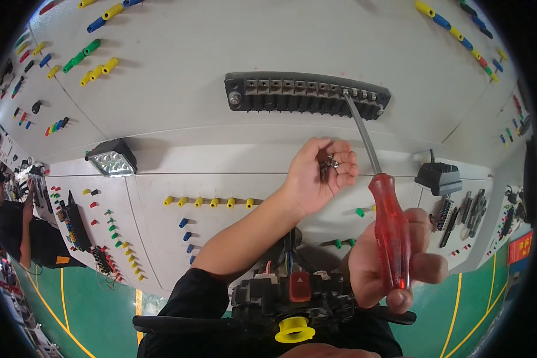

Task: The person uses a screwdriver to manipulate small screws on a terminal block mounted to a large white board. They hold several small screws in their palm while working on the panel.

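Note:
My right hand (394, 262) grips a screwdriver (391, 221) with a clear red handle, fingers around its lower part. Its metal shaft slants up and left, and the tip meets a screw near the right end of a black terminal strip (304, 94). That long strip is fixed to the pale panel, with a row of terminals and a mounting screw at each end. Several small metal screws (327, 167) lie in my left hand (319, 178), palm up with curled fingers, just below the strip. Screw heads show in the strip's rightmost terminals.
A black steering-column switch assembly (292, 292) with a red button and yellow ring is in front of me. Lamps (113, 160) (438, 178) flank the panel, and coloured sockets (215, 203) dot it. Another person (18, 221) works at far left. The floor (95, 310) is green.

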Tool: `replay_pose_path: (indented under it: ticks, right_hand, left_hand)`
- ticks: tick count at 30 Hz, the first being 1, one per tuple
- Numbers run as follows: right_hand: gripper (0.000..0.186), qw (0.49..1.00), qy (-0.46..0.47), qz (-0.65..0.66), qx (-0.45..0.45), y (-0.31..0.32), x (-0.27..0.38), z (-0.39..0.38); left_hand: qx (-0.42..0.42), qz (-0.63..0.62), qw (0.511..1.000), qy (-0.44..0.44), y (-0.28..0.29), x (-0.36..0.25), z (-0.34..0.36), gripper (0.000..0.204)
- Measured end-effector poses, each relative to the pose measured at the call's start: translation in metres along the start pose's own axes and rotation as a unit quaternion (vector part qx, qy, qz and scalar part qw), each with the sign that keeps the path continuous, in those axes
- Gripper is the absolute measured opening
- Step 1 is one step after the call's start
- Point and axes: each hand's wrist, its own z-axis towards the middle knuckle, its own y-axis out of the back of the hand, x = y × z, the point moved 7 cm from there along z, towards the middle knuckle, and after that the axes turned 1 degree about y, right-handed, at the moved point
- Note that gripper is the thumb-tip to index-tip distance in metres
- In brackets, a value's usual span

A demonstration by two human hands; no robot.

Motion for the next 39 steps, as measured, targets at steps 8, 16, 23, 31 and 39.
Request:
replay_pose_path:
  ticks: [8, 16, 23, 31, 39]
  right_hand:
    - [0.018, 0.998, 0.014, 0.053, -0.034, -0.003, -0.011, 0.007]
    - [0.044, 0.993, 0.009, -0.041, 0.11, 0.007, -0.011, 0.013]
    - [0.042, 0.989, 0.043, 0.053, 0.133, 0.006, -0.013, 0.021]
    - [0.025, 0.996, -0.014, -0.052, 0.074, 0.006, -0.002, 0.022]
    - [0.028, 0.991, -0.032, 0.025, 0.13, 0.013, -0.014, 0.019]
  left_hand:
    - [0.045, -0.012, 0.999, 0.001, 0.002, 0.001, 0.004, 0.031]
    - [0.038, -0.011, 0.999, -0.004, 0.004, 0.0, 0.004, 0.031]
    - [0.025, -0.02, 0.999, -0.007, 0.009, -0.003, 0.004, 0.03]
    - [0.012, 0.026, 1.0, -0.013, 0.005, -0.002, -0.001, 0.029]
    - [0.017, 0.018, 1.0, -0.016, 0.002, -0.004, 0.0, 0.03]
